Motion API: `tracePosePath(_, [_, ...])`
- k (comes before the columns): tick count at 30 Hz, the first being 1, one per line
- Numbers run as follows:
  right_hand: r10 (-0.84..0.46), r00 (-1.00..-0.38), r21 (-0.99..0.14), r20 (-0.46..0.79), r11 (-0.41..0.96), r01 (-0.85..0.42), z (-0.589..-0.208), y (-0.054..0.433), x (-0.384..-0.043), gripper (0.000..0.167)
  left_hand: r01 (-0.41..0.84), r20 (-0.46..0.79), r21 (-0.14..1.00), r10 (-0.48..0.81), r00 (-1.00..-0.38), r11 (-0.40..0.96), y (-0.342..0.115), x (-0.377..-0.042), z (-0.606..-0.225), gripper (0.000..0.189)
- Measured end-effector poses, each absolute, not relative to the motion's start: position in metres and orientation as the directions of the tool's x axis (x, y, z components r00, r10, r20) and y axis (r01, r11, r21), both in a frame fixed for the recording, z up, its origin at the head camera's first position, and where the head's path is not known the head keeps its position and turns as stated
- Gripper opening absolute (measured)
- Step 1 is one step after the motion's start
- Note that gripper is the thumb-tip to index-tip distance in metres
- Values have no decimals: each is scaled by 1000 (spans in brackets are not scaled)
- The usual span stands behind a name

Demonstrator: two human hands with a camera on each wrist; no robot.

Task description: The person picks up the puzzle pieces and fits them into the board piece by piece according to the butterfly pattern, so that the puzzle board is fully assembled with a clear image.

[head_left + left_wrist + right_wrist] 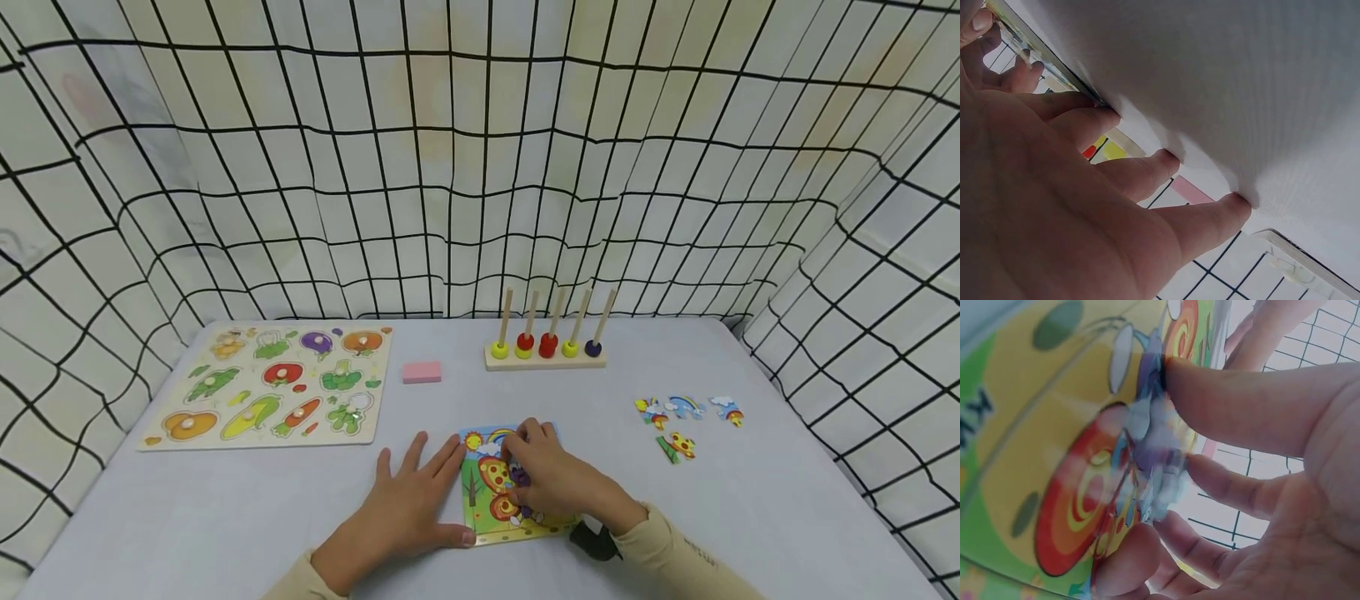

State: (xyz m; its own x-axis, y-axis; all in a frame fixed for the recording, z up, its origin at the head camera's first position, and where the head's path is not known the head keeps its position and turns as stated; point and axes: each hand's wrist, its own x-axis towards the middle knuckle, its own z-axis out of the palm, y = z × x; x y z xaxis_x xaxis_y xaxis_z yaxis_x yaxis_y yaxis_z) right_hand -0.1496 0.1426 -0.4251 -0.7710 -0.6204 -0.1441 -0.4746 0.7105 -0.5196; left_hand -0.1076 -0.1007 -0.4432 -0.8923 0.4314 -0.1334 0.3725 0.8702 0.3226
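Note:
A small jigsaw puzzle board (487,525) with a butterfly picture lies on the table in front of me. My left hand (411,510) is spread flat at its left side, thumb on the lower left corner and index finger along the left edge. Over the right half of the board my right hand (555,475) bends its fingers down. In the right wrist view, the right thumb (1229,403) and fingertips pinch at a puzzle piece (1157,434) with the purple butterfly body; the hand hides part of the picture. Several loose jigsaw pieces (684,407) lie to the right.
A wooden vegetable peg puzzle (251,408) lies at the left. Behind the board are a pink block (422,372) and a peg stand (546,362) with coloured rings. Black netting (480,192) encloses the white table (750,517) at the back and sides.

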Motion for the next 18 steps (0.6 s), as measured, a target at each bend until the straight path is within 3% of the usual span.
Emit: tracePosePath(18, [-574,-818,-542,-35,699,-468,-435,145,-138,38,373,-135,315,430,-893,873,-100,-107,-442,114])
